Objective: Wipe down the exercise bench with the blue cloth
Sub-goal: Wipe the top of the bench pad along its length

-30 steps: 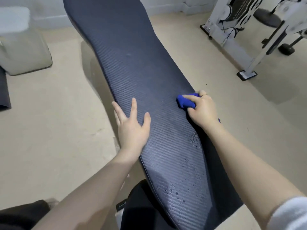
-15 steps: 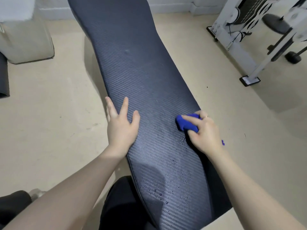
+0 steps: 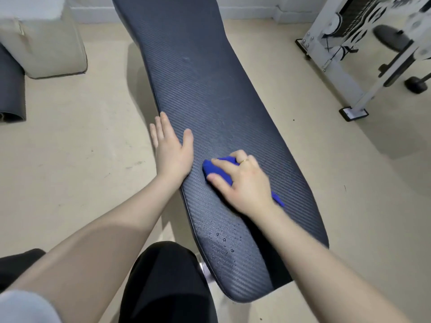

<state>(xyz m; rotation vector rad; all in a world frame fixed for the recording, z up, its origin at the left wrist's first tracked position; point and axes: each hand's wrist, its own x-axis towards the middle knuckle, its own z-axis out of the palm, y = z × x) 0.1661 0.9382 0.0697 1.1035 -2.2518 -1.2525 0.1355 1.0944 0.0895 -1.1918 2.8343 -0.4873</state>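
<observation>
The exercise bench (image 3: 205,89) is a long dark pad with a ribbed carbon-weave surface, running from the top centre toward me. My right hand (image 3: 245,183) presses a bunched blue cloth (image 3: 215,170) onto the pad's near half, with a tip of cloth showing behind my wrist. My left hand (image 3: 171,149) lies flat on the pad's left edge, fingers together, holding nothing. Water droplets (image 3: 221,236) bead on the pad close to its near end, below the cloth.
A white gym machine frame (image 3: 354,73) with black pads stands on the floor at the right. A beige cushion (image 3: 44,50) and a dark rolled mat (image 3: 10,89) sit at the left. My dark-clothed knee (image 3: 168,280) is beside the bench's near end.
My right hand has dragged the blue cloth from the pad's right edge toward its middle and nearer to me. My left hand stays on the left edge, its fingers now closer together.
</observation>
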